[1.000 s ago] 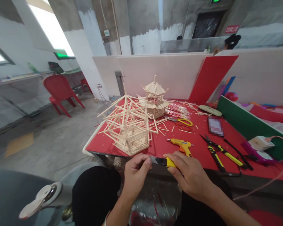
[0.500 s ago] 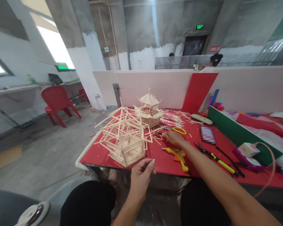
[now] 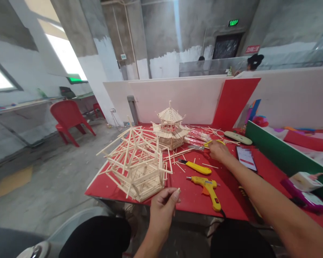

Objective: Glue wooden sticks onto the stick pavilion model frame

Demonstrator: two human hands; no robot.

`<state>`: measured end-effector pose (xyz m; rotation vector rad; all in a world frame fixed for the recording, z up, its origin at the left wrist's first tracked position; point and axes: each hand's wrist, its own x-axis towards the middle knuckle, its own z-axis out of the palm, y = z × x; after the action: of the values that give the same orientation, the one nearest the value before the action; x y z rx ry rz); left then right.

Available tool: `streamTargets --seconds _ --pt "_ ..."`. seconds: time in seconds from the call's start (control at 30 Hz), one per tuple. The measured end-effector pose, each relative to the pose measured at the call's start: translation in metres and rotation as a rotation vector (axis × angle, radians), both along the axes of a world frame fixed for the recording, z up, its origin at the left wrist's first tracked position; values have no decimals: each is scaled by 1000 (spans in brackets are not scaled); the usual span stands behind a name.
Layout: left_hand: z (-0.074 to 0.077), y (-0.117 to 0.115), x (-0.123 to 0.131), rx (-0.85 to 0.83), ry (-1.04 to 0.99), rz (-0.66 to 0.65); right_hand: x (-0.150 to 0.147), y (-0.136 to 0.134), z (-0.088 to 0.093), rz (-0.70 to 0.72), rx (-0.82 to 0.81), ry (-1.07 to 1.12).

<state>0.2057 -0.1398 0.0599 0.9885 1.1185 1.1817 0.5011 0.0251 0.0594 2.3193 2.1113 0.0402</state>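
My left hand (image 3: 163, 206) is pinched at the table's front edge. A short pale wooden stick piece (image 3: 179, 189) pokes out between thumb and finger. My right hand (image 3: 220, 151) reaches across and closes its fingers at the yellow handles of the scissors (image 3: 200, 147), whose blades point left. Nearer me lie a yellow utility knife (image 3: 197, 167) and a yellow glue gun (image 3: 207, 186). Left of them stands an open frame model of wooden sticks (image 3: 142, 168). Behind it is a pagoda model (image 3: 171, 125) with a pointed roof.
Loose sticks (image 3: 177, 154) and plastic-wrapped sticks (image 3: 195, 136) lie on the red table (image 3: 177, 179). A phone (image 3: 246, 158), an oval beige case (image 3: 238, 137) and a green board (image 3: 280, 154) are on the right. A white partition (image 3: 172, 98) stands behind. A red chair (image 3: 68, 118) is off left.
My right hand has moved from the utility knife back and right to the scissors. The knife now lies uncovered. My left hand keeps its pinch; the view has shifted slightly.
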Motion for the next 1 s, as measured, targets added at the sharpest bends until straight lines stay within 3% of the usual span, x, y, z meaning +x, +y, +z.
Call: streamTargets --seconds 0.17,0.23,0.33,0.4,0.47,0.63,1.0 --pt "6 -3 -3 51 -52 25 26 -65 28 -118 113 39" --pt "9 -7 -5 82 -62 -2 23 -108 29 -62 130 262" --pt "15 -14 -11 145 -24 -74 -14 -175 23 124 160 702" --pt "21 -21 -17 195 32 -114 -50 -212 20 269 81 801" --pt "28 -29 -24 238 94 -138 -85 -235 22 304 39 762" --pt "38 -47 -47 345 180 -133 -133 -247 41 413 11 639" --pt "45 -60 -86 461 214 -95 -160 -247 48 576 -19 532"
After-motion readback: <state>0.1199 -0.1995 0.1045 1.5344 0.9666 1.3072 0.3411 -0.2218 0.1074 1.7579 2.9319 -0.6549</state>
